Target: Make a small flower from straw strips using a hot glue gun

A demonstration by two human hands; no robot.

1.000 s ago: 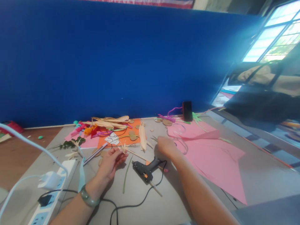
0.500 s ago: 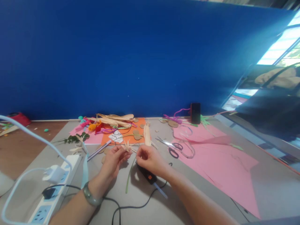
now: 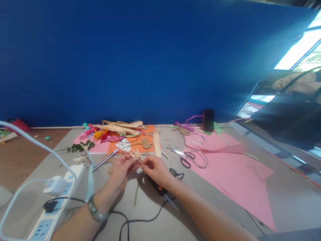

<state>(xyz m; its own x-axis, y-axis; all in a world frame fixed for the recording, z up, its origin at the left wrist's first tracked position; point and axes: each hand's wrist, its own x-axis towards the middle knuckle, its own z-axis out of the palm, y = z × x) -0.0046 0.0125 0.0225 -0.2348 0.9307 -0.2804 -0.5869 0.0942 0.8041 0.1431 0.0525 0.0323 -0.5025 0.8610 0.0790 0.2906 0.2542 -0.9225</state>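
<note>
Between the fingertips of my left hand is a small pale corn husk flower, its pointed petals standing up. My right hand is closed in a pinch at the flower's base, its fingertips meeting those of my left hand. What lies right between the fingers is mostly covered. Under my right hand rests a black glue gun, partly hidden, with a translucent glue stick jutting from it. A thin green strip lies on the table below my hands.
Scissors lie to the right beside pink paper. Dried husks and wooden discs lie behind my hands. At left are a white power strip and a black cable. A black phone-like object stands at the back.
My right hand has moved left, and its fingertips now meet my left hand at the husk flower. More of the glue gun's cable end shows to the right.
</note>
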